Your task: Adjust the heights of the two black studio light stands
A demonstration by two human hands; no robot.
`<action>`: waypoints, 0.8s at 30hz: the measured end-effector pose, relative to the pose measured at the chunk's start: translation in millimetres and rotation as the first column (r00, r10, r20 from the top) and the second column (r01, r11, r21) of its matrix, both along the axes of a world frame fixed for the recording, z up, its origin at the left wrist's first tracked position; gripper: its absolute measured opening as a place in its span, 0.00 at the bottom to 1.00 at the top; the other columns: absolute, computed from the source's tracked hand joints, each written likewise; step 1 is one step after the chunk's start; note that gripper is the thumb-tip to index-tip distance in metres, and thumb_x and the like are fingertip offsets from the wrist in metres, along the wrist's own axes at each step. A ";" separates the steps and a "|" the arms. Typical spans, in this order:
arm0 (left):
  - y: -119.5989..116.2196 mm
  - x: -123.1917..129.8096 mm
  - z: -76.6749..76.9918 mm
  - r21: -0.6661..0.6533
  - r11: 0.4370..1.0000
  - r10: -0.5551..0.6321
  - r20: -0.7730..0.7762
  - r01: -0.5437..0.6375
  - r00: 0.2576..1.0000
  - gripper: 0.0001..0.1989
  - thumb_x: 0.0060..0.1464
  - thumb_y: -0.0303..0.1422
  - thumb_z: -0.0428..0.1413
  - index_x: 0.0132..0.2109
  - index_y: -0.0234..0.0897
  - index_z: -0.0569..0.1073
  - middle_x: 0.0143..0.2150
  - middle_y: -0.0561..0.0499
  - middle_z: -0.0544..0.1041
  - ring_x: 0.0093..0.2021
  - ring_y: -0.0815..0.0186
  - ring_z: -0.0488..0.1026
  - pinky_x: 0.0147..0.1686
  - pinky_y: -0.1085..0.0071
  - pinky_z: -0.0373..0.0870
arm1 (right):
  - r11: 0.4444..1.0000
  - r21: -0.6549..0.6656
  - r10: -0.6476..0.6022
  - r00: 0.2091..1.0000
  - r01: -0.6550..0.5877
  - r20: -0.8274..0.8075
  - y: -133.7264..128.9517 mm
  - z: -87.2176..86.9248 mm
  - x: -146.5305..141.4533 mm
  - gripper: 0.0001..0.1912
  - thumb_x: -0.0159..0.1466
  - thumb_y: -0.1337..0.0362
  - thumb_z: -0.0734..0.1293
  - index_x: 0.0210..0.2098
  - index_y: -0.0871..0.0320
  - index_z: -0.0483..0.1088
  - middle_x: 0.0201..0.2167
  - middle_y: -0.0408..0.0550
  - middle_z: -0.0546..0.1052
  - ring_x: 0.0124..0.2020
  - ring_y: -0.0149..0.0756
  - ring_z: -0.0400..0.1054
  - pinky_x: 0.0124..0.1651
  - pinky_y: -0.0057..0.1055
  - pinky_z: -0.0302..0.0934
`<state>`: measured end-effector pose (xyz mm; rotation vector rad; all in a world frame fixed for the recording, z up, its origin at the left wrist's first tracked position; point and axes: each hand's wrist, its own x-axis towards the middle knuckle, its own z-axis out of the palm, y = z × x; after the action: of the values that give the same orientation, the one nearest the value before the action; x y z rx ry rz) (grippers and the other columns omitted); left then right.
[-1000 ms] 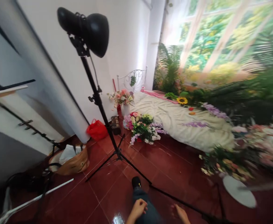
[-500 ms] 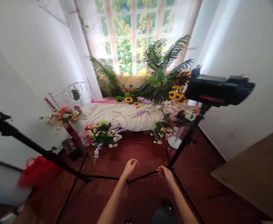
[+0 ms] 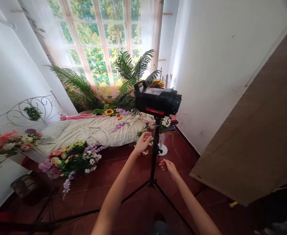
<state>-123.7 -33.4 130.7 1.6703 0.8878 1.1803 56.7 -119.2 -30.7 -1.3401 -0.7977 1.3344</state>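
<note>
A black studio light (image 3: 155, 101) with a red label sits on top of a black stand (image 3: 154, 163), whose tripod legs spread on the red tiled floor. My left hand (image 3: 143, 143) is raised just left of the stand's pole, below the light, its fingers curled apart and holding nothing. To the right of the pole and lower down is my right hand (image 3: 168, 166), fingers loosely bent, with nothing visible in it. Neither hand appears to touch the pole.
A bed with a cream blanket (image 3: 84, 132) lies ahead, with a flower bouquet (image 3: 76, 160) before it. Palm leaves (image 3: 133, 68) stand by the window. A large brown board (image 3: 251, 124) leans at right. Another stand's dark legs (image 3: 77, 215) cross the lower left.
The view has turned right and moved nearer to the light, which now stands near the centre. My left hand has risen towards the pole; both hands remain without anything in them.
</note>
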 end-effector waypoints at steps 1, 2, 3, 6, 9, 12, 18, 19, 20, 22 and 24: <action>7.2 19.9 9.8 0.019 1.000 -0.003 0.011 0.002 1.000 0.18 0.51 0.40 0.54 0.47 0.37 0.67 0.46 0.45 0.73 0.42 0.67 0.71 0.42 0.70 0.67 | 0.999 -0.021 0.028 0.999 -0.029 -0.034 10.9 3.1 7.9 0.18 0.61 0.51 0.61 0.30 0.62 0.69 0.27 0.53 0.77 0.22 0.31 0.68 0.23 0.24 0.60; 14.0 38.1 17.8 0.032 0.999 -0.003 0.021 0.003 1.000 0.19 0.50 0.40 0.55 0.48 0.37 0.66 0.47 0.45 0.72 0.43 0.67 0.70 0.41 0.70 0.67 | 0.996 -0.050 0.063 0.995 -0.067 -0.081 21.0 5.6 14.5 0.20 0.61 0.49 0.60 0.31 0.61 0.68 0.27 0.53 0.77 0.22 0.30 0.68 0.23 0.24 0.59; 20.5 54.7 24.0 0.041 0.999 0.004 0.029 -0.005 1.000 0.20 0.50 0.40 0.56 0.48 0.37 0.65 0.46 0.45 0.72 0.42 0.67 0.70 0.41 0.70 0.66 | 0.991 -0.080 0.100 0.986 -0.111 -0.131 30.3 7.7 20.1 0.21 0.61 0.47 0.59 0.32 0.61 0.68 0.28 0.53 0.77 0.22 0.30 0.68 0.23 0.23 0.59; 37.5 93.4 33.5 0.049 0.995 0.088 0.041 -0.090 0.995 0.16 0.48 0.40 0.56 0.42 0.36 0.68 0.38 0.49 0.74 0.37 0.68 0.70 0.37 0.73 0.65 | 0.965 -0.131 0.184 0.941 -0.228 -0.283 51.5 11.6 33.0 0.25 0.61 0.43 0.57 0.34 0.60 0.67 0.29 0.52 0.76 0.24 0.30 0.68 0.24 0.23 0.60; 49.8 117.6 35.3 -0.024 0.983 0.183 0.040 -0.182 0.982 0.13 0.49 0.42 0.54 0.29 0.35 0.68 0.24 0.53 0.71 0.25 0.71 0.66 0.28 0.75 0.61 | 0.942 -0.117 0.229 0.855 -0.316 -0.466 63.5 12.8 41.1 0.23 0.61 0.43 0.57 0.29 0.59 0.65 0.27 0.47 0.74 0.24 0.28 0.67 0.25 0.22 0.59; 57.2 132.0 33.6 -0.116 0.966 0.238 0.047 -0.232 0.970 0.17 0.48 0.43 0.55 0.21 0.35 0.64 0.16 0.56 0.63 0.18 0.74 0.59 0.21 0.75 0.54 | 0.915 -0.013 0.306 0.712 -0.404 -0.632 68.4 12.8 45.6 0.21 0.62 0.46 0.58 0.24 0.57 0.61 0.22 0.42 0.68 0.23 0.26 0.63 0.23 0.21 0.56; 65.5 146.7 21.9 -0.110 0.952 0.299 0.128 -0.286 0.946 0.18 0.47 0.40 0.54 0.18 0.36 0.59 0.14 0.58 0.58 0.16 0.76 0.54 0.19 0.75 0.50 | 0.877 0.172 0.427 0.563 -0.449 -0.707 71.2 9.3 54.5 0.22 0.63 0.50 0.59 0.19 0.56 0.52 0.17 0.38 0.57 0.19 0.25 0.52 0.19 0.19 0.51; 66.7 147.9 19.6 -0.105 0.949 0.308 0.136 -0.296 0.941 0.18 0.46 0.40 0.54 0.17 0.36 0.58 0.13 0.58 0.57 0.16 0.76 0.54 0.19 0.75 0.50 | 0.870 0.182 0.442 0.563 -0.458 -0.698 71.9 8.6 56.1 0.23 0.63 0.50 0.59 0.19 0.56 0.51 0.16 0.37 0.55 0.18 0.25 0.51 0.18 0.19 0.51; 67.7 148.8 17.6 -0.099 0.947 0.319 0.141 -0.307 0.937 0.18 0.46 0.40 0.54 0.17 0.37 0.58 0.13 0.59 0.56 0.15 0.76 0.53 0.18 0.75 0.50 | 0.863 0.185 0.455 0.563 -0.470 -0.689 72.8 8.1 57.5 0.23 0.62 0.50 0.60 0.19 0.56 0.51 0.16 0.37 0.54 0.18 0.25 0.49 0.19 0.18 0.52; 69.3 150.2 14.6 -0.083 0.939 0.343 0.144 -0.334 0.928 0.18 0.46 0.39 0.53 0.17 0.37 0.57 0.13 0.59 0.55 0.15 0.76 0.53 0.18 0.75 0.49 | 0.851 0.178 0.474 0.575 -0.495 -0.667 74.7 7.5 60.2 0.22 0.61 0.50 0.62 0.19 0.56 0.52 0.16 0.36 0.53 0.18 0.24 0.48 0.21 0.18 0.55; 69.9 151.2 13.2 -0.072 0.933 0.359 0.146 -0.352 0.922 0.18 0.46 0.39 0.53 0.17 0.37 0.57 0.13 0.59 0.56 0.15 0.76 0.53 0.19 0.75 0.49 | 0.847 0.157 0.487 0.625 -0.507 -0.611 77.0 7.4 62.6 0.23 0.59 0.48 0.63 0.20 0.56 0.53 0.16 0.35 0.53 0.18 0.23 0.48 0.23 0.19 0.58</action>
<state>27.4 36.5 143.9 1.3912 1.1406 1.5025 119.3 -42.2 -23.3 -0.5868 -0.6831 2.0984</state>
